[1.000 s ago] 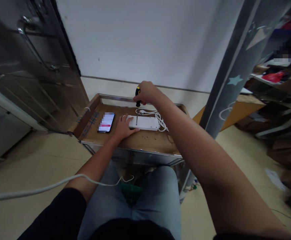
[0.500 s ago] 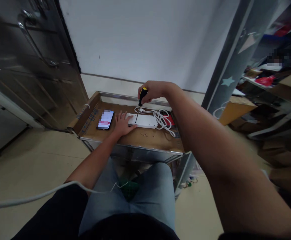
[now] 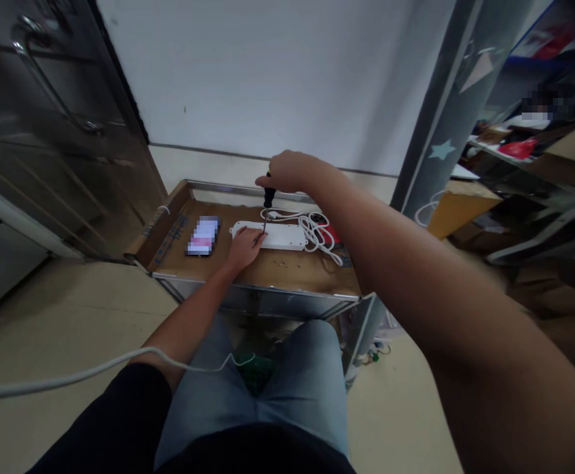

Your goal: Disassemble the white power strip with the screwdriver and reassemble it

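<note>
A white power strip (image 3: pixel 284 237) lies flat on the brown cardboard surface (image 3: pixel 208 271). My right hand (image 3: pixel 287 172) is wrapped around the black handle of a screwdriver (image 3: pixel 269 197), which points down at the left part of the strip. My left hand (image 3: pixel 246 247) rests over the strip's left part, its fingers drawn together around the lower end of the screwdriver shaft; whatever they pinch there is too small to make out. Several tiny pieces, perhaps screws (image 3: pixel 282 264), lie in front of the strip. Its white cable (image 3: pixel 317 234) is coiled at the right.
A lit phone (image 3: pixel 203 236) lies left of the strip. Something red (image 3: pixel 331 234) is partly under the cable. Raised edges border the cart top, with a white wall behind. A grey post (image 3: pixel 433 125) stands to the right. A loose white cable (image 3: pixel 94 365) crosses my left arm.
My left hand has gone from spread fingers on the strip to fingers gathered at the screwdriver's lower end. My right hand has changed its hold on the handle. The view has shifted slightly.
</note>
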`<control>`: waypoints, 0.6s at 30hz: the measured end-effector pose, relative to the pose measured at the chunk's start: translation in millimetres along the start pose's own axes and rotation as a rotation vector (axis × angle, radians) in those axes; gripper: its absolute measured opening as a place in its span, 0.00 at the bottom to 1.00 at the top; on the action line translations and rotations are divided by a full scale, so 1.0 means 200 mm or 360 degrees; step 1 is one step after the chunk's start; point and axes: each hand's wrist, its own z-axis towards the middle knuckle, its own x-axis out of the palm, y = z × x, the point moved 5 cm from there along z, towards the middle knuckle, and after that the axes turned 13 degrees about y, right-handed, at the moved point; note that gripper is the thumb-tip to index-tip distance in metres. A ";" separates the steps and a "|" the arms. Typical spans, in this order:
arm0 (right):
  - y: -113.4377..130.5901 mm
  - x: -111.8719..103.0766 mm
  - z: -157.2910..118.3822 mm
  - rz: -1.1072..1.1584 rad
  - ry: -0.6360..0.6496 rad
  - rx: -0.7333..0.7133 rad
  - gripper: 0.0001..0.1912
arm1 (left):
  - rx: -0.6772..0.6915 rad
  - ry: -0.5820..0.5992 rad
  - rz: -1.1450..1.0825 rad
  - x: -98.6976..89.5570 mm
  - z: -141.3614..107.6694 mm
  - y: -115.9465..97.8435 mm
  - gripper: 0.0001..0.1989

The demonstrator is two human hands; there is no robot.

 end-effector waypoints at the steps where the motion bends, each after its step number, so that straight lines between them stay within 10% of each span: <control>1: 0.00 0.00 0.01 -0.0037 0.0041 -0.0058 0.28 | 0.0003 -0.0001 -0.0005 0.00 -0.01 0.00 0.14; 11: -0.08 0.02 -0.02 0.0141 0.0175 -0.0302 0.24 | -0.0001 0.0001 -0.0035 0.00 -0.01 -0.01 0.12; 15: -0.03 0.04 -0.06 0.0310 -0.0128 -0.0027 0.35 | -0.0018 0.0010 -0.0049 0.00 0.00 0.00 0.12; 18: -0.01 0.04 -0.08 0.0310 -0.0273 0.0087 0.24 | -0.0032 0.0007 -0.0060 0.00 0.00 0.00 0.12</control>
